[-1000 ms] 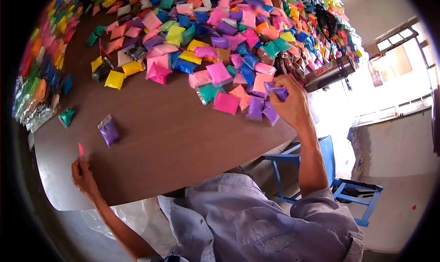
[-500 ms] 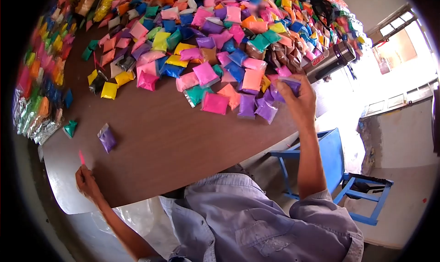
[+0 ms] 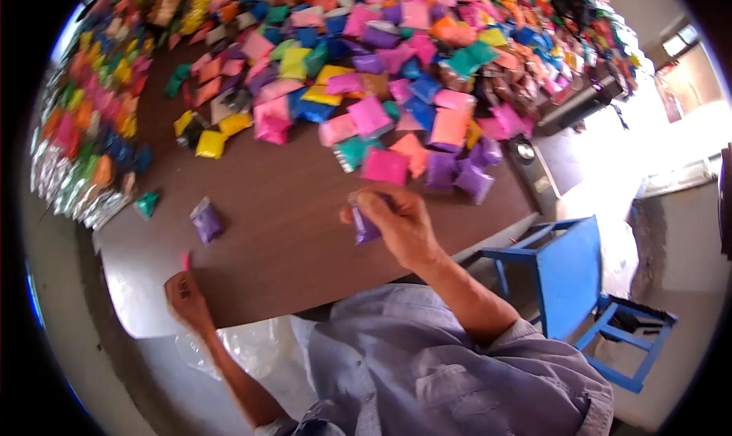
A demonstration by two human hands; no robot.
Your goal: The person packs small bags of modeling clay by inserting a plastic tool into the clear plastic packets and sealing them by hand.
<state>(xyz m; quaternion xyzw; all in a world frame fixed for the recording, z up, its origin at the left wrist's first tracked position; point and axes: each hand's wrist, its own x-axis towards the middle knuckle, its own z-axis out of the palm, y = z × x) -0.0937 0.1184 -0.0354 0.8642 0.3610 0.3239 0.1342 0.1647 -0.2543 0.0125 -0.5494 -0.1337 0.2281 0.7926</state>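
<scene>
My right hand [image 3: 400, 224] is closed on a small purple packet [image 3: 366, 226], held above the brown table [image 3: 290, 207]. Near the table's left front corner, my left hand [image 3: 187, 300] is closed round a thin pink strip [image 3: 186, 261] whose tip sticks up past the fingers. Another purple packet [image 3: 206, 221] lies alone on the table beyond my left hand, with a green packet [image 3: 146, 204] farther left. A magenta packet [image 3: 384, 166] lies at the near edge of a large heap of coloured packets, just beyond my right hand.
Coloured packets [image 3: 369, 116] are heaped over the table's far side. Silvery-wrapped strips of packets [image 3: 76, 184] line the left edge. A dark cylindrical flask [image 3: 579, 106] lies at the right. Below the right edge stands a blue stool [image 3: 568, 276]. Clear plastic [image 3: 248, 344] hangs below the front edge.
My right hand has moved left and nearer to me, away from the heap, carrying the purple packet. My left hand still holds the pink strip. The whole view has shifted.
</scene>
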